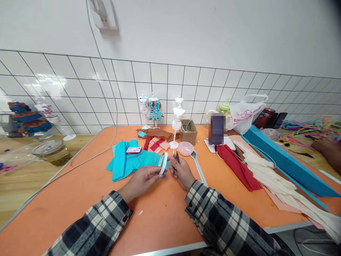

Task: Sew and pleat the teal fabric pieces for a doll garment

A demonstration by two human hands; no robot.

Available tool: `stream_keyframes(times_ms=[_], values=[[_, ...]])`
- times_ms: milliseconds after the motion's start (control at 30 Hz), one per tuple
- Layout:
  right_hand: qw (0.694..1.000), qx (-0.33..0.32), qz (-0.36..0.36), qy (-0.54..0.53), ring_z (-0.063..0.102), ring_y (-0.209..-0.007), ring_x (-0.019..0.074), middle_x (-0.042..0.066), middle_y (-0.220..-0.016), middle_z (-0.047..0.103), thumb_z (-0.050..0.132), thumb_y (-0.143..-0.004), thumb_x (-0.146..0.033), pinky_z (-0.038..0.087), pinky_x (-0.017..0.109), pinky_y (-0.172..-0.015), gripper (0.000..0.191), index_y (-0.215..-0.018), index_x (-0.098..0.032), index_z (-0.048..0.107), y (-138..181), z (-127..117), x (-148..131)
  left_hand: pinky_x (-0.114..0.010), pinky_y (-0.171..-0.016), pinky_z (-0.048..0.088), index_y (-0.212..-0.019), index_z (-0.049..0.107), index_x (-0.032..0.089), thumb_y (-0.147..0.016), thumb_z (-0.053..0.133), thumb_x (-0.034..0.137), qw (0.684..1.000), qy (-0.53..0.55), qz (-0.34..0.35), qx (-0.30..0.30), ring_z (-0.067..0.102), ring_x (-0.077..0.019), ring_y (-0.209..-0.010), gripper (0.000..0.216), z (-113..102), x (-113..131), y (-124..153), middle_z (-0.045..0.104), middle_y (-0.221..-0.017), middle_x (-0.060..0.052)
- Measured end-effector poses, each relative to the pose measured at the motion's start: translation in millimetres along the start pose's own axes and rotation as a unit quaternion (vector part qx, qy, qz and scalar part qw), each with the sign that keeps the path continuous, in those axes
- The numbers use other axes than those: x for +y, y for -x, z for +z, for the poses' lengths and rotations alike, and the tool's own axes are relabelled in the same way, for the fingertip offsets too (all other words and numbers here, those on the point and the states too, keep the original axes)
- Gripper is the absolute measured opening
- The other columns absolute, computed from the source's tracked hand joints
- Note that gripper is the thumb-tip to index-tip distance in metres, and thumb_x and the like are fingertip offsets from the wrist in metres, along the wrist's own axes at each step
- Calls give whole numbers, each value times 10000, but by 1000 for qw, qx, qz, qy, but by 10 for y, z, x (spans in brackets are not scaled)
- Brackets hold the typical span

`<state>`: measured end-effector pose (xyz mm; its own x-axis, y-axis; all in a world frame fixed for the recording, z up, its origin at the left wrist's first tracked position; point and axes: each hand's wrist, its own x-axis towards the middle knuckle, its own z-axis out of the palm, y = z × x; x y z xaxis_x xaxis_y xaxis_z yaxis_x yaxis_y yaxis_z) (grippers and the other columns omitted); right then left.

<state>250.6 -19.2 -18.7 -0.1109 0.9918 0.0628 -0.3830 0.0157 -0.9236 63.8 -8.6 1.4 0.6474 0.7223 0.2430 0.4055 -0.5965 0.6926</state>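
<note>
Bare orange table (80, 199) nearest; turquoise cloth (125, 161), pink bowl (185, 148), mannequin (177, 119) crowd beyond.

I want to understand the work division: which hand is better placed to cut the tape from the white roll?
The right hand, probably: it already grips the small snips, blades beside the white tape roll held by the left hand.

Orange table (80, 192) against white wall (213, 32); lower wall white tile (80, 89), dark grout. Wooden bench (16, 185) left. Even, bright light.
</note>
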Motion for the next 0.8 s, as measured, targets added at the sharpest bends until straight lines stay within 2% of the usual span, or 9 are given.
stream_keyframes(times_ms=[100,167,233,333,433,600,700,800], values=[[1000,-20,7,11,304,-426,57,-70,-536,462,676,-754,-546,185,183,-384,432,-941,-164,607,6,-26,-5,-336,-816,563,-1076,707,244,-873,591,411,988,133,-53,61,710,-230,-871,287,46,14,-14,761,-934,-47],[998,-22,-3,54,335,-447,63,-61,-553,478,703,-738,-508,217,187,-399,400,-931,-165,629,11,-30,12,-337,-812,565,-1092,701,243,-860,610,409,984,146,-63,80,714,-233,-872,299,68,9,-17,761,-937,-41],[994,-23,-33,103,400,-495,77,-47,-585,505,716,-732,-470,295,197,-444,355,-897,-165,640,12,-31,39,-321,-787,559,-1057,710,246,-873,595,382,992,88,-54,79,709,-223,-854,255,69,-4,-13,758,-918,-35],[986,-30,-85,138,489,-604,109,-26,-650,547,720,-729,-435,405,228,-558,308,-863,-168,646,13,-33,73,-313,-826,529,-1008,711,244,-913,531,288,997,-44,11,64,685,-207,-906,208,47,-28,-1,745,-965,-38],[985,-38,-92,137,514,-630,122,-13,-690,582,698,-742,-450,449,253,-603,309,-861,-169,646,24,-31,80,-313,-873,501,-979,691,231,-937,453,201,989,-124,69,40,654,-196,-981,244,33,-49,6,724,-1034,-51],[986,-1,-87,145,520,-619,125,-18,-669,583,730,-708,-437,463,262,-613,304,-814,-173,622,41,-9,50,-330,-858,489,-913,658,207,-927,433,156,982,-172,79,11,634,-204,-956,231,52,-55,6,708,-965,-63],[984,-14,-95,152,526,-634,130,-13,-675,592,733,-705,-445,460,262,-622,307,-798,-177,617,45,10,40,-343,-908,473,-911,647,199,-930,490,220,983,-162,87,22,618,-210,-997,160,55,-32,5,705,-965,-61],[983,-30,-101,153,526,-640,131,-14,-662,577,731,-712,-442,450,260,-631,301,-771,-174,608,46,19,47,-325,-899,475,-922,646,200,-962,465,270,985,-146,85,22,618,-192,-996,198,51,-15,4,705,-962,-49]])
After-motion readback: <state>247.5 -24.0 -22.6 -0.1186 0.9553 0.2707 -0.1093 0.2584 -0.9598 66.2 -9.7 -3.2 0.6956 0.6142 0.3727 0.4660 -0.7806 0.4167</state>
